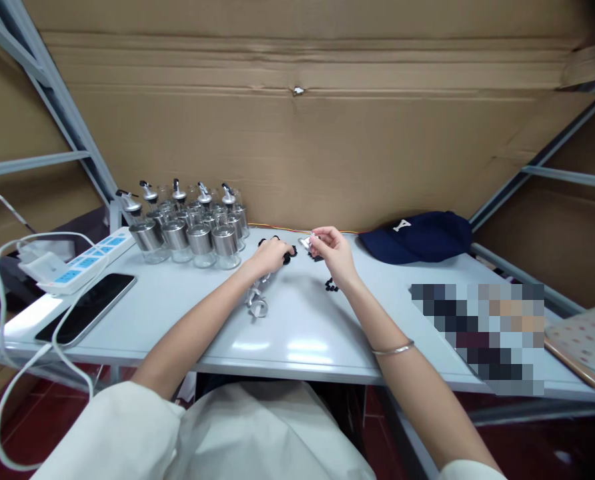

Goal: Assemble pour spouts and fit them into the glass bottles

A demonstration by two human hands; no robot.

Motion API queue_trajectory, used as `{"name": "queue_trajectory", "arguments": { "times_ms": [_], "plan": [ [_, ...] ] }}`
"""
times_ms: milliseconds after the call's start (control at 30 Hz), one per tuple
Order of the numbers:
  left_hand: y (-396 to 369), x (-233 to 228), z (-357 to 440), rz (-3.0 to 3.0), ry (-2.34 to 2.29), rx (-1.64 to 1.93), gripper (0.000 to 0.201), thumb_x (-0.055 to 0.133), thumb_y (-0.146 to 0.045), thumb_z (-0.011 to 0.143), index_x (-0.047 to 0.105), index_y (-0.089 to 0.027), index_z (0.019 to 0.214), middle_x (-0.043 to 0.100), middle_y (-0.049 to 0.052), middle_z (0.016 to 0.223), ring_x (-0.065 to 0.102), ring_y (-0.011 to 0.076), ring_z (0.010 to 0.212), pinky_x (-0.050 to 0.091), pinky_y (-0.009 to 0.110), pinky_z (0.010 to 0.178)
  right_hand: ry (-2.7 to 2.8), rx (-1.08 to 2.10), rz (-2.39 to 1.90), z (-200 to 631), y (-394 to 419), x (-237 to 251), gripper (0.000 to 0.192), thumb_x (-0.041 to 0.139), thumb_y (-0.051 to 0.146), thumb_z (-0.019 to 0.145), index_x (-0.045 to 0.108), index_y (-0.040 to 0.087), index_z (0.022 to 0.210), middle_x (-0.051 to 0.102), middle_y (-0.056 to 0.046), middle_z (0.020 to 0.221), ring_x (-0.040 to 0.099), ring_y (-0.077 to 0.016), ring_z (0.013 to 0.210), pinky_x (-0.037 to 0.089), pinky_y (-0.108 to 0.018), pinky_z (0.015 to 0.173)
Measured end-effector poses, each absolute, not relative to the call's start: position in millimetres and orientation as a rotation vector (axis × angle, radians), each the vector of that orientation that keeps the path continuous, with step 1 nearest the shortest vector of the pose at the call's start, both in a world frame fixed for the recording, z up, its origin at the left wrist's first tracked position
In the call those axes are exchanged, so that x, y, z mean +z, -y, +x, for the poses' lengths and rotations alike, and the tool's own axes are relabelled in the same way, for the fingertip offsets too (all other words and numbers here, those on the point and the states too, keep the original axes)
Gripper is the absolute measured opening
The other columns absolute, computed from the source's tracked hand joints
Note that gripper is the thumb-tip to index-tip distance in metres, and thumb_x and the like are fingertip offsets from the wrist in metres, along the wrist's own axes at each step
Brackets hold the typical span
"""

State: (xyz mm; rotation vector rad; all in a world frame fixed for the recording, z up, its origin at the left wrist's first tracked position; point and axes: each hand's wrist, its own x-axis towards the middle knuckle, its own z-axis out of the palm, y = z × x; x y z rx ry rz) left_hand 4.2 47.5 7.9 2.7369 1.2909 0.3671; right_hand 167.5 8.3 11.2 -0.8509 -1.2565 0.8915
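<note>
Between our two hands, at the far middle of the desk (297, 333), sits the small work. Our right hand (333, 252) pinches a small silver spout piece (307, 241) at its fingertips, held just above the surface. Our left hand (272, 257) lies curled, palm down, over a scatter of small black rings (277, 241); whether it grips one we cannot tell. A few more black rings (331, 285) lie just below the right wrist, and two metal spouts (256, 301) rest beside the left forearm. Left of the left hand stands a tight cluster of glass bottles (192, 233) with steel collars. Further left lie a power strip (85, 257) and a phone (87, 307); right of the right hand lies a navy cap (417, 237).

We judge the risks small but real: the loose rings could roll off if a wrist sweeps them, the left forearm could nudge the spouts toward the near edge, and a wide left reach could knock the crowded bottles together.
</note>
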Motion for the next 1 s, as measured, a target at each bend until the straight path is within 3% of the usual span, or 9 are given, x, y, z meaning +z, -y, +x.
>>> {"name": "queue_trajectory", "arguments": {
  "times_ms": [167,333,467,567,800,1000],
  "plan": [
    [-47,11,6,2.713,-1.28,0.439,0.03,0.051,-0.004,0.074,0.07,-0.018,0.093,0.068,0.01,0.099,0.061,0.0256,0.098,0.044,0.033,0.085,1.23,0.891,-0.86,167,-7,13,0.038,0.076,0.044,0.061,0.053,0.019,0.077,0.057,0.003,0.061,0.05,-0.0087,0.052,0.042,-0.024,0.053],
    [-32,19,-3,2.628,-1.183,0.695,0.027,0.051,-0.011,0.079,0.068,-0.019,0.099,0.065,0.008,0.098,0.06,0.0201,0.087,0.045,0.03,0.081,1.24,0.859,-0.884,168,-5,15,0.038,0.075,0.046,0.062,0.051,0.02,0.074,0.055,0.003,0.06,0.05,-0.0093,0.052,0.043,-0.024,0.054],
    [-17,20,-12,2.296,-1.033,1.041,0.023,0.052,-0.019,0.082,0.066,-0.018,0.1,0.063,0.007,0.095,0.059,0.0159,0.079,0.046,0.03,0.079,1.255,0.82,-0.903,171,-5,17,0.035,0.072,0.046,0.066,0.05,0.021,0.078,0.054,0.004,0.062,0.05,-0.0098,0.052,0.043,-0.025,0.054],
    [-13,15,-15,1.871,-0.941,1.102,0.02,0.056,-0.02,0.08,0.066,-0.015,0.097,0.065,0.007,0.092,0.06,0.0136,0.075,0.047,0.029,0.077,1.258,0.782,-0.921,173,-7,16,0.031,0.065,0.047,0.072,0.053,0.022,0.086,0.051,0.005,0.062,0.048,-0.0098,0.052,0.042,-0.025,0.052],
    [-11,8,-14,1.092,-0.758,1.099,0.023,0.074,-0.021,0.067,0.067,-0.011,0.087,0.069,0.006,0.087,0.063,0.0105,0.073,0.047,0.031,0.085,1.283,0.857,-0.85,170,-10,11,0.032,0.061,0.051,0.075,0.051,0.021,0.081,0.041,0.008,0.054,0.042,-0.0079,0.045,0.038,-0.023,0.048],
    [-6,9,-11,1.068,-0.779,1.17,0.038,0.082,-0.016,0.053,0.068,-0.013,0.088,0.071,0.006,0.089,0.065,0.0141,0.08,0.046,0.033,0.087,1.418,0.935,-0.852,167,-4,14,0.033,0.063,0.051,0.073,0.054,0.021,0.084,0.051,0.005,0.059,0.049,-0.0096,0.051,0.045,-0.026,0.056]
  ]
}}
